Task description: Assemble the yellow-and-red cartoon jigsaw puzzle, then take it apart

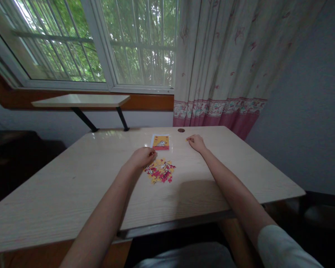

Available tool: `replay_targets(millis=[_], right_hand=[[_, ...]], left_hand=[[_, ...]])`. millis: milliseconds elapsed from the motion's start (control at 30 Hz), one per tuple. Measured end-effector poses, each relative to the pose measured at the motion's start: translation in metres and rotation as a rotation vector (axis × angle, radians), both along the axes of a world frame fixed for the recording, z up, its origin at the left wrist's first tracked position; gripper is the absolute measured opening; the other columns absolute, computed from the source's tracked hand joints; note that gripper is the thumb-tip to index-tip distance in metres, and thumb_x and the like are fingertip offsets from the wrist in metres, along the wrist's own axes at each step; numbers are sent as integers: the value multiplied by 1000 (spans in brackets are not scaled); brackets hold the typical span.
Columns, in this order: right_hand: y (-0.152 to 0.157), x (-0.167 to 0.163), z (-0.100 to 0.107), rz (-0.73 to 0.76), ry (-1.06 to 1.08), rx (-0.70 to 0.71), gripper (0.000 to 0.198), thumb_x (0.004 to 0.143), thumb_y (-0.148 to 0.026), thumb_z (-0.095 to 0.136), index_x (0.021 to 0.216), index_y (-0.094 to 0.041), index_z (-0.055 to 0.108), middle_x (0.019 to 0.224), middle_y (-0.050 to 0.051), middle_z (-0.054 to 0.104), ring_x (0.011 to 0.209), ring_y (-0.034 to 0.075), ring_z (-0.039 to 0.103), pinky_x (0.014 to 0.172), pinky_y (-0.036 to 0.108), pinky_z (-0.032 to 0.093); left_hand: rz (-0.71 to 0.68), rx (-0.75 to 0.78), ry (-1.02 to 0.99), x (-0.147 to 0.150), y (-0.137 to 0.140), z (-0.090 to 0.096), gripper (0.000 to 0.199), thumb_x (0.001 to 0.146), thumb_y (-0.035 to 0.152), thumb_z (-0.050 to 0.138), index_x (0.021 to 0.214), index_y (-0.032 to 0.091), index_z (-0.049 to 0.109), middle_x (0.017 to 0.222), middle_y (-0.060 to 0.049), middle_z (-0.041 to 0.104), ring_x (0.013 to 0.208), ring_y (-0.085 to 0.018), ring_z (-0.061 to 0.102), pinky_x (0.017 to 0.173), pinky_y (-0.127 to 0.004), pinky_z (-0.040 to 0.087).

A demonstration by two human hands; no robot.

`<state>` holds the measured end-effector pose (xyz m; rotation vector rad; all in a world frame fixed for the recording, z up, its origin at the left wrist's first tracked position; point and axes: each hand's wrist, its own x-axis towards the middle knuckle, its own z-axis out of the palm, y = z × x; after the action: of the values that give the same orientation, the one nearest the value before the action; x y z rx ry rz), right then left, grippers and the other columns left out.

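A loose pile of small jigsaw puzzle pieces [160,171], yellow, red and white, lies on the pale wooden desk [100,186]. Just behind it is a picture card [160,143] with a white animal on a yellow and red ground. My left hand [144,157] is at the upper left of the pile, by the card's lower edge. Its fingers are closed, and what they hold, if anything, is too small to make out. Farther right, beyond the pile, my right hand [197,143] pinches a small yellow puzzle piece [187,139] at the desktop.
At the back left a small raised shelf [83,99] stands on black legs. A round cable hole [181,130] is set near the desk's rear edge. Behind the desk are a barred window [139,44] and a patterned curtain [220,67]; a wall rises on the right.
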<state>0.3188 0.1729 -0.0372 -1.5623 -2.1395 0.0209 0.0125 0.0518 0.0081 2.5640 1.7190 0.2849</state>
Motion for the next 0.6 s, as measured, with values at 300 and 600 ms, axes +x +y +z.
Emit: replay_targets(millis=[300, 600], right_hand=[[2, -9, 0, 95, -174, -37, 37, 94, -24, 39, 120, -30, 65, 122, 6, 61, 110, 24, 50, 92, 39, 38], [2, -12, 2, 98, -157, -73, 36, 96, -26, 38, 123, -30, 62, 124, 7, 58, 112, 25, 49, 94, 40, 38]], left_hand=[[-1, -4, 10, -1, 4, -2, 31, 87, 31, 41, 80, 17, 68, 82, -11, 70, 69, -19, 58, 60, -28, 36], [-11, -18, 38, 1, 2, 2, 34, 88, 32, 39, 81, 17, 69, 81, -11, 70, 68, -19, 59, 61, -28, 38]])
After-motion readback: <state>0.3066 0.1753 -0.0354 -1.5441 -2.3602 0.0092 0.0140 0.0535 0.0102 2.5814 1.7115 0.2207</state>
